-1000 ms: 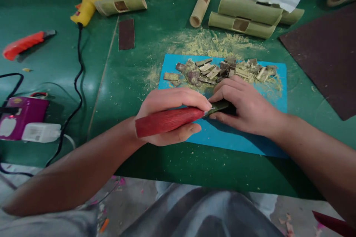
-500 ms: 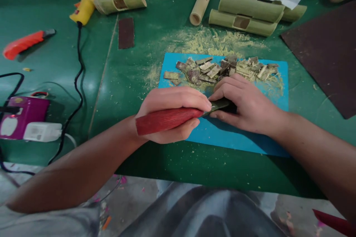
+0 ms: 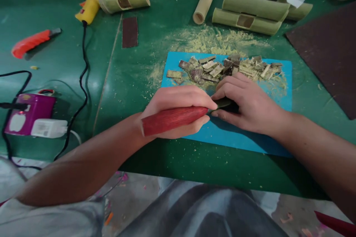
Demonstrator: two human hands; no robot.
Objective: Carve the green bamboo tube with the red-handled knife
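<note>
My left hand is closed around the red wooden handle of a carving knife, whose tip points right. My right hand is curled over a small dark green bamboo piece and presses it down on the blue cutting mat. The knife's tip meets that piece between my two hands; the blade itself is mostly hidden. A heap of cut bamboo chips lies on the mat's far edge, just beyond my fingers.
Green table with sawdust. Bamboo tubes with square cut-outs lie at the back. A yellow glue gun, a red utility knife, a sandpaper strip, a purple box with a white charger stand left. A dark sheet lies right.
My hands keep their grip; the knife handle has shifted slightly right against the bamboo piece. The view has drifted a little to the left.
</note>
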